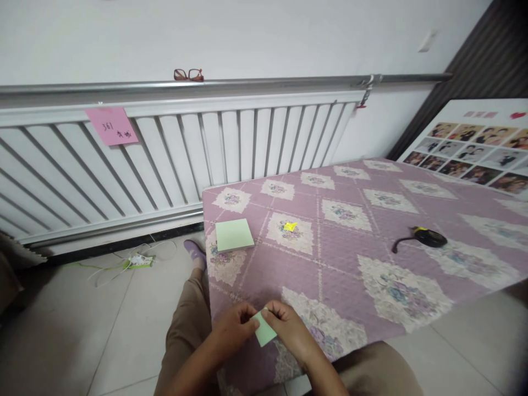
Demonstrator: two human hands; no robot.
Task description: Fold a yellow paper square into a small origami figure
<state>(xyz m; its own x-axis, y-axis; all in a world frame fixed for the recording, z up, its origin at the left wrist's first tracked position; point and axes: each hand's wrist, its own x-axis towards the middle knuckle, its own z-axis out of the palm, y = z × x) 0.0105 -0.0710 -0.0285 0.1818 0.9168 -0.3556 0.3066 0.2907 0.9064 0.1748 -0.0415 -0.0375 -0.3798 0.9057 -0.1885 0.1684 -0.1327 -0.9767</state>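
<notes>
Between my two hands, close to the table's front edge, is a small piece of pale green paper [265, 331]. My left hand [237, 323] pinches its left corner with thumb and fingers. With thumb and curled fingers, my right hand [289, 324] grips the upper right side of the same paper. Ahead and to the left lies a pad of pale green paper [234, 235], flat on the purple flowered tablecloth [305, 264]. A little yellow folded piece [290, 226] sits to the right of the pad; its exact shape is too small to make out.
A black tape measure [429, 237] with a strap lies on the right of the table. Behind stand a white radiator [247, 137] and a pipe bearing eyeglasses [188, 75]. A photo board [474, 146] leans at the far right. A power strip [140, 261] with cables lies on the floor.
</notes>
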